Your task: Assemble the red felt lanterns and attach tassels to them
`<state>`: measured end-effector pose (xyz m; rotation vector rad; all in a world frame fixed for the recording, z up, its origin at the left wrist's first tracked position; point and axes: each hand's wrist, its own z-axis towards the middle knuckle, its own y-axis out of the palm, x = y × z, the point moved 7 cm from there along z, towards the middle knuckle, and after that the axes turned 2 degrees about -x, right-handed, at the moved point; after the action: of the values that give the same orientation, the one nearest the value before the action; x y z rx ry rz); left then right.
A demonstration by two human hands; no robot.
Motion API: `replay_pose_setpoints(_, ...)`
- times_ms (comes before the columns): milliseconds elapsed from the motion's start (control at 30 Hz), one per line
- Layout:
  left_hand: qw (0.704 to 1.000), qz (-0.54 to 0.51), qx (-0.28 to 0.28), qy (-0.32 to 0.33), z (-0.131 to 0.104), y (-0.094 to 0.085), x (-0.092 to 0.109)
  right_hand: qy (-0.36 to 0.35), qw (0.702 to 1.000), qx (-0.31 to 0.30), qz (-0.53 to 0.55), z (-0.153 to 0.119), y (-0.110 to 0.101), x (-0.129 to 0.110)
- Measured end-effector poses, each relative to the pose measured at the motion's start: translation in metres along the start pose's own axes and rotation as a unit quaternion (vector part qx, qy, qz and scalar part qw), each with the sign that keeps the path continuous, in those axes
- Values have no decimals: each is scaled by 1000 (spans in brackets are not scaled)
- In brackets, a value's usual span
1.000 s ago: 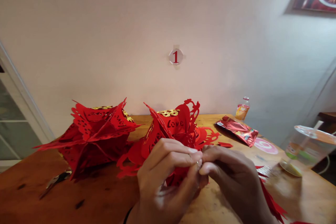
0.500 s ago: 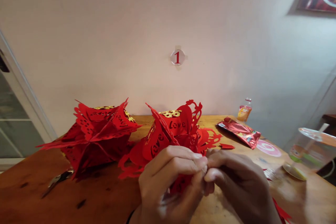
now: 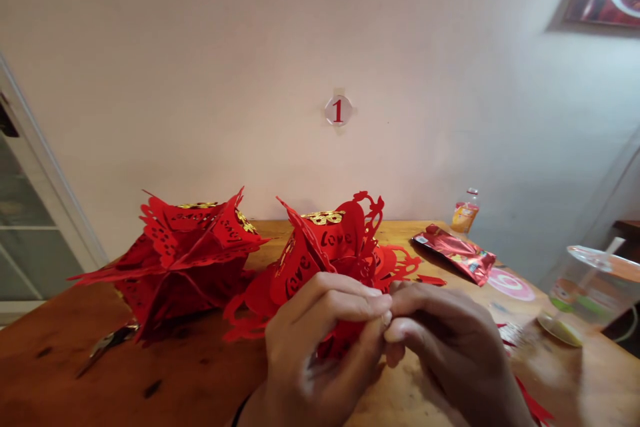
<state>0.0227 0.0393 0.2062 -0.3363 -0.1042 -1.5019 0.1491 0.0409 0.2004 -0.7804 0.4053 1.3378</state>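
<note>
Lifted a touch and drawn nearer the camera than 0.5 s ago: left hand (image 3: 320,347) and right hand (image 3: 445,340), fingertips again pinched together on something too small to make out, just in front of the half-built red paper lantern (image 3: 330,250) at mid-table (image 3: 200,373). Complete on the left: 1 lantern (image 3: 187,253). Left to do, by the look of it: fastening of the second, with loose red panels (image 3: 533,403) lying by the right wrist.
</note>
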Motion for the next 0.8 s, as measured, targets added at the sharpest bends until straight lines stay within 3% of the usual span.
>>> replay_pose_setpoints(267, 995, 82, -39, 30, 2, 2, 4, 49, 997, -61, -10, 1, -2, 6)
replay_pose_setpoints(467, 967, 211, -78, 121, 1, 6, 11, 91, 994, -58, 1, 3, -9, 18)
replay_pose_setpoints(700, 920, 310, -110, 215, -4, 15, 10, 56, 983, -73, -157, 5, -17, 6)
replay_pose_setpoints(800, 917, 322, -126, 197, 0, 21, 3, 92, 957, -80, -264, 2, -48, 15)
